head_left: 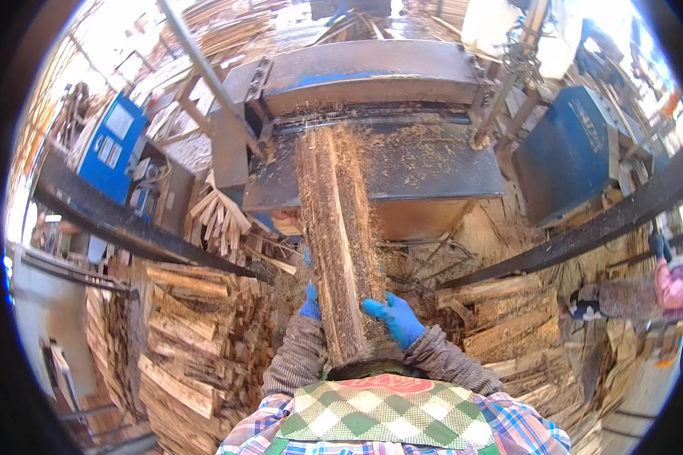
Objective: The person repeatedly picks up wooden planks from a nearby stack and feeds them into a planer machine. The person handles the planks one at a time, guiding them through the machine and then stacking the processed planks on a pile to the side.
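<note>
A long, rough bark-edged wood slab (340, 250) runs from just in front of my body to the machine's feed table (432, 167). Its far end lies on the metal, and a pale strip shows along its bark-brown length. My left hand (310, 302), in a blue glove, grips the slab's left edge, with most of its fingers hidden by the wood. On the opposite edge, my blue-gloved right hand (396, 317) has its thumb side against the wood, its other fingers partly hidden.
The feed table carries sawdust before a long machine housing (372, 72). Stacked slabs stand at left (186, 334) and right (512, 326), beside slanting dark beams (561, 235). A blue control cabinet (112, 148) and a blue machine casing (565, 155) flank it. Another person (675, 288) is at far right.
</note>
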A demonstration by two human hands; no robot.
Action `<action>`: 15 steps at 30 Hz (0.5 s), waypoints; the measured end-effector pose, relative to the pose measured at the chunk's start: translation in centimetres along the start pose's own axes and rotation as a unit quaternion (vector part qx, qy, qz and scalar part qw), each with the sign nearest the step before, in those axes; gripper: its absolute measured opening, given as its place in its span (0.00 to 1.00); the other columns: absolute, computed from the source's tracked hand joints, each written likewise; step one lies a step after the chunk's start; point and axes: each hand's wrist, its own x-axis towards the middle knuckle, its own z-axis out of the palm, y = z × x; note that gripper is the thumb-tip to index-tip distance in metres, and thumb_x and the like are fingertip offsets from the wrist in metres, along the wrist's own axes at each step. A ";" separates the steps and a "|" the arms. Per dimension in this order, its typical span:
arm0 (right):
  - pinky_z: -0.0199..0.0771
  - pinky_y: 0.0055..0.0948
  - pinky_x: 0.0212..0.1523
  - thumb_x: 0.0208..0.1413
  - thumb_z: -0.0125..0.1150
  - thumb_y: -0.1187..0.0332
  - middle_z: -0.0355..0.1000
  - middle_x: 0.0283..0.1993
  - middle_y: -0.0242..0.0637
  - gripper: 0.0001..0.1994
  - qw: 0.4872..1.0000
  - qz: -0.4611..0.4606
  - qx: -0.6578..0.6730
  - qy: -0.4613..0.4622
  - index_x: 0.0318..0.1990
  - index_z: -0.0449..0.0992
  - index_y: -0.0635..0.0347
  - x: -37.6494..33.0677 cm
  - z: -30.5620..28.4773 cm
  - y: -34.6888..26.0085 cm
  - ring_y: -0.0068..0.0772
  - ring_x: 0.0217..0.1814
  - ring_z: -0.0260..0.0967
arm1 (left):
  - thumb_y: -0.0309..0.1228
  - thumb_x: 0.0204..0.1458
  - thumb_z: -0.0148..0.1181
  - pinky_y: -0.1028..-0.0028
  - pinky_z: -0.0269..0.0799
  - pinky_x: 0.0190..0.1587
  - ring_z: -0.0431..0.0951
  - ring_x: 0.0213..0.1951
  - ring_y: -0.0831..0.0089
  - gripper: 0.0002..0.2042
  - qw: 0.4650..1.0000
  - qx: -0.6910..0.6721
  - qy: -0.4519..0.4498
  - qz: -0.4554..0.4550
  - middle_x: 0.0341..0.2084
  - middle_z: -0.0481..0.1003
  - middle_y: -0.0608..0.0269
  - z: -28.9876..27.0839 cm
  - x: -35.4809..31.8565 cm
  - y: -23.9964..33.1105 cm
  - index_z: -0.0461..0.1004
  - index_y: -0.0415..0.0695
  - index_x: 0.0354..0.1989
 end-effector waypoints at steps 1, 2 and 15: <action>0.73 0.36 0.53 0.58 0.73 0.53 0.79 0.51 0.36 0.24 0.999 -0.035 -0.017 0.025 0.53 0.77 0.62 -0.2 -0.8 0.3 0.27 0.50 0.72 | 0.76 0.56 0.38 0.39 0.64 0.69 0.60 0.70 0.40 0.51 1.000 0.004 0.015 0.001 0.73 0.55 0.40 -0.3 -1.0 0.5 0.48 0.48 0.78; 0.71 0.35 0.47 0.57 0.74 0.52 0.76 0.43 0.34 0.23 0.994 -0.062 -0.054 0.078 0.46 0.77 0.62 -1.3 -0.5 0.2 0.25 0.43 0.69 | 0.76 0.56 0.38 0.39 0.64 0.68 0.60 0.70 0.40 0.51 0.999 -0.001 0.035 0.009 0.73 0.55 0.40 -0.5 -2.6 1.0 0.48 0.48 0.78; 0.75 0.33 0.38 0.61 0.68 0.53 0.78 0.36 0.33 0.18 0.919 -0.290 -0.172 0.203 0.40 0.81 0.62 10.3 6.6 -19.4 0.28 0.37 0.73 | 0.75 0.54 0.43 0.40 0.67 0.68 0.60 0.70 0.40 0.53 0.998 0.006 0.069 0.008 0.73 0.54 0.40 -2.2 -4.1 8.4 0.46 0.48 0.79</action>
